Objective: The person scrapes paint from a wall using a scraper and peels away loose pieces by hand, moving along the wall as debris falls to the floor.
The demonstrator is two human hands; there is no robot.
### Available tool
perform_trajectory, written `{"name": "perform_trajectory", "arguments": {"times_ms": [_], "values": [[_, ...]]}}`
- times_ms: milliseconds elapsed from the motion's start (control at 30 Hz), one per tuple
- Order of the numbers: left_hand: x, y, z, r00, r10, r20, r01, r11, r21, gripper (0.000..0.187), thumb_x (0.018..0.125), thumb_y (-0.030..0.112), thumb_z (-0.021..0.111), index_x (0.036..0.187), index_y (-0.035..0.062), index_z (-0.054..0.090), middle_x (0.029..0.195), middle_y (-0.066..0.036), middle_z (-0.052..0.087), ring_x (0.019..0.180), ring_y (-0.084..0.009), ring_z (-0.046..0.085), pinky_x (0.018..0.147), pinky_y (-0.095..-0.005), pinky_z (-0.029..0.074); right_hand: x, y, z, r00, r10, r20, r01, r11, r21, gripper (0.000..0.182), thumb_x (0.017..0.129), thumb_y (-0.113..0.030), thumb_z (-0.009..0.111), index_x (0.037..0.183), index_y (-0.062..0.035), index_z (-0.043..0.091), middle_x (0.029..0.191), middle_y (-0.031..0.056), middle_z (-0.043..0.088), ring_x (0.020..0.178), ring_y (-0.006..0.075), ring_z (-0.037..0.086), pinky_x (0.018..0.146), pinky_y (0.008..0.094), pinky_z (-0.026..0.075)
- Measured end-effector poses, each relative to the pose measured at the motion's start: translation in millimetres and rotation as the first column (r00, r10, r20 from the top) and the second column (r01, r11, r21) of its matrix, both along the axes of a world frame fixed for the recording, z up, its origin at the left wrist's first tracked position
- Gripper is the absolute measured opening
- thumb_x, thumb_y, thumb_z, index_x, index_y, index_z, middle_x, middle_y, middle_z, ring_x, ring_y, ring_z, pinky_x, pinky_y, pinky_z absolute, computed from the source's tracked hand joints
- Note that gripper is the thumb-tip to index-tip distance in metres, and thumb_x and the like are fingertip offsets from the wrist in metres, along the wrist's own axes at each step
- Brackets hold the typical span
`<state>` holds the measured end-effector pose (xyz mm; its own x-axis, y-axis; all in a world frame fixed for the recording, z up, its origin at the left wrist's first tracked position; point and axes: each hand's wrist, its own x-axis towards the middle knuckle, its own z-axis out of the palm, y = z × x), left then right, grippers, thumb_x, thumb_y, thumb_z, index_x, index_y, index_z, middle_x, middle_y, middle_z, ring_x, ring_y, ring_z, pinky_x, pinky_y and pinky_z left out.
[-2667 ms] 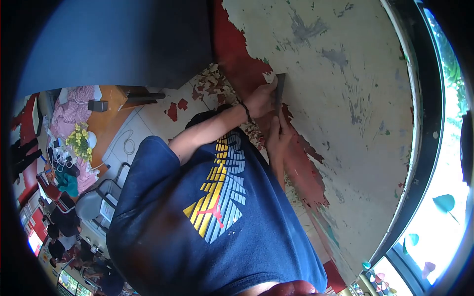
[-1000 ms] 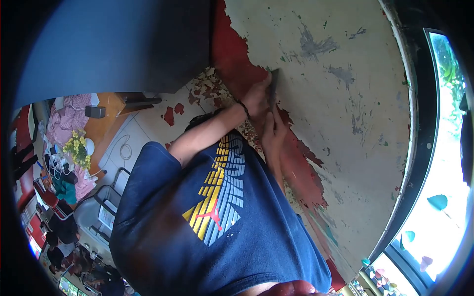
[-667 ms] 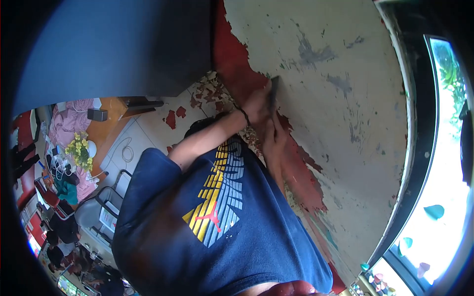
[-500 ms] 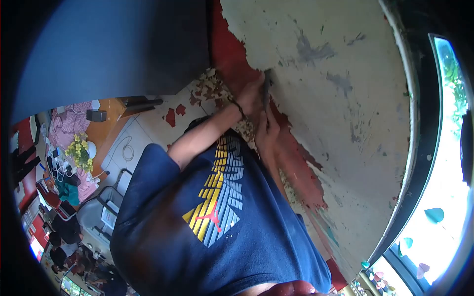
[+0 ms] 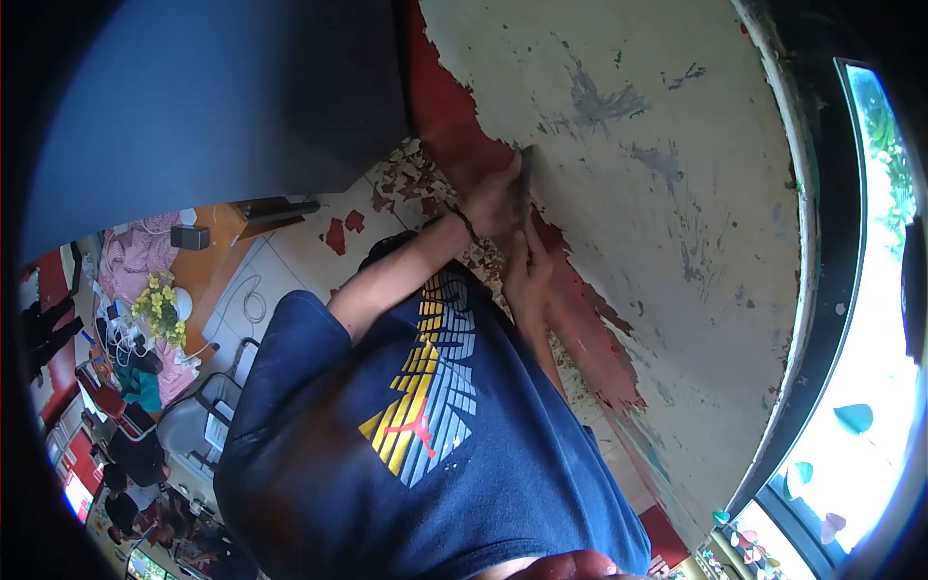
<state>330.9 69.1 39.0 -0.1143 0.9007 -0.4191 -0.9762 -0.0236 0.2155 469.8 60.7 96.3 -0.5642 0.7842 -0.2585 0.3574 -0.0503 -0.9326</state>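
My left hand (image 5: 491,205), with a dark band at its wrist, is closed around a flat dark scraper (image 5: 526,182). The scraper's edge lies against the wall, where red paint (image 5: 454,130) borders a pale, bared surface (image 5: 677,242). My right hand (image 5: 528,275) is just below, its fingers closed on the near end of the same scraper. Most of the scraper's grip is hidden by the fingers. Ragged strips of red paint (image 5: 604,372) run along the wall beside my right forearm.
Paint flakes (image 5: 391,184) litter the tiled floor (image 5: 280,256). A large dark panel (image 5: 242,106) stands at upper left. Further left are a wooden table (image 5: 220,237), a yellow flowering plant (image 5: 159,309) and a grey chair (image 5: 188,430). Several people are at lower left; a window (image 5: 855,329) is on the right.
My hands and the scraper have shifted slightly along the wall, a little further over the pale surface. The view has moved slightly. Both hands keep their hold.
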Motion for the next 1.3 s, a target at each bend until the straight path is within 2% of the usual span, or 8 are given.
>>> {"name": "perform_trajectory", "arguments": {"times_ms": [67, 167, 267, 500, 600, 700, 867, 1300], "values": [[-5, -4, -7, 0.998, 0.02, -0.054, -0.024, 0.997, -0.073, 0.033, 0.091, 0.051, 0.053, 0.09, 0.018, 0.057, 0.078, 0.004, 0.051, 0.07, -0.0122, 0.049, 0.07, -0.0298, 0.042, -9, 1, -17, 0.992, 0.113, -0.047, -0.08, 0.891, 0.447, 0.038, 0.096, -0.006, 0.043, 0.134, -0.0022, 0.047, 0.086, 0.0057, 0.061, 0.069, 0.01, 0.049, 0.066, 0.0224, 0.043], [9, 1, -5, 0.998, 0.061, -0.009, -0.061, 0.997, -0.042, 0.032, 0.091, 0.05, 0.053, 0.092, 0.0177, 0.056, 0.076, 0.005, 0.051, 0.069, -0.011, 0.049, 0.068, -0.0289, 0.043, 5, 0, 9, 0.999, 0.011, 0.051, -0.008, 0.999, -0.051, 0.038, 0.096, -0.007, 0.044, 0.133, 0.0001, 0.046, 0.108, 0.0147, 0.064, 0.086, 0.0138, 0.056, 0.08, 0.0236, 0.044], [-4, 3, 12, 0.993, 0.111, 0.034, -0.106, 0.985, -0.135, 0.03, 0.093, 0.048, 0.051, 0.092, 0.0178, 0.056, 0.075, 0.005, 0.051, 0.068, -0.0105, 0.048, 0.065, -0.0282, 0.043, -13, 8, 8, 0.99, 0.106, -0.094, -0.082, 0.969, 0.235, 0.039, 0.096, -0.008, 0.044, 0.133, 0.0016, 0.045, 0.11, 0.0166, 0.064, 0.086, 0.0139, 0.056, 0.079, 0.0245, 0.044], [-36, 3, -20, 0.984, 0.179, -0.014, -0.18, 0.977, -0.111, 0.031, 0.094, 0.047, 0.05, 0.09, 0.0165, 0.054, 0.072, 0.003, 0.05, 0.064, -0.0122, 0.046, 0.064, -0.0295, 0.043, -38, 10, -7, 0.969, 0.223, -0.105, -0.182, 0.934, 0.308, 0.042, 0.096, -0.009, 0.045, 0.137, 0.0002, 0.041, 0.101, 0.0068, 0.062, 0.067, 0.0099, 0.047, 0.063, 0.0264, 0.044], [-34, -18, -9, 0.989, 0.144, 0.024, -0.14, 0.983, -0.115, 0.031, 0.094, 0.046, 0.05, 0.091, 0.0159, 0.055, 0.072, 0.003, 0.051, 0.064, -0.0127, 0.05, 0.067, -0.0307, 0.046, -36, -8, 6, 0.983, 0.183, -0.029, -0.18, 0.98, 0.081, 0.042, 0.097, -0.012, 0.045, 0.137, -0.001, 0.042, 0.089, 0.0033, 0.061, 0.061, 0.0064, 0.043, 0.055, 0.022, 0.04], [-19, -25, -2, 1.0, 0.01, -0.029, -0.013, 0.995, -0.103, 0.03, 0.094, 0.045, 0.05, 0.093, 0.0157, 0.057, 0.077, 0.002, 0.057, 0.07, -0.0137, 0.056, 0.071, -0.0325, 0.049, -10, -8, -9, 0.995, 0.1, 0.007, -0.1, 0.992, 0.076, 0.041, 0.097, -0.013, 0.044, 0.135, 0.0023, 0.044, 0.102, 0.0104, 0.062, 0.084, 0.0132, 0.058, 0.075, 0.0232, 0.048], [12, -22, 34, 0.999, 0.009, -0.035, -0.005, 0.994, 0.109, 0.031, 0.094, 0.042, 0.052, 0.102, 0.0131, 0.059, 0.091, -0.001, 0.063, 0.083, -0.0151, 0.062, 0.075, -0.0333, 0.05, 20, 1, 29, 0.977, -0.036, -0.21, -0.029, 0.954, -0.299, 0.04, 0.098, -0.014, 0.043, 0.137, -0.0022, 0.043, 0.07, -0.0027, 0.049, 0.046, 0.0016, 0.035, 0.041, 0.0168, 0.03], [-11, -16, 76, 0.949, 0.27, -0.165, -0.254, 0.961, 0.111, 0.042, 0.094, 0.043, 0.052, 0.115, 0.0067, 0.055, 0.104, -0.003, 0.057, 0.097, -0.0147, 0.054, 0.085, -0.0349, 0.045, -6, 2, 65, 0.988, 0.093, -0.12, -0.108, 0.987, -0.123, 0.042, 0.099, -0.017, 0.046, 0.139, -0.0075, 0.041, 0.069, -0.0026, 0.049, 0.049, 0.0037, 0.041, 0.041, 0.0177, 0.031]]}}
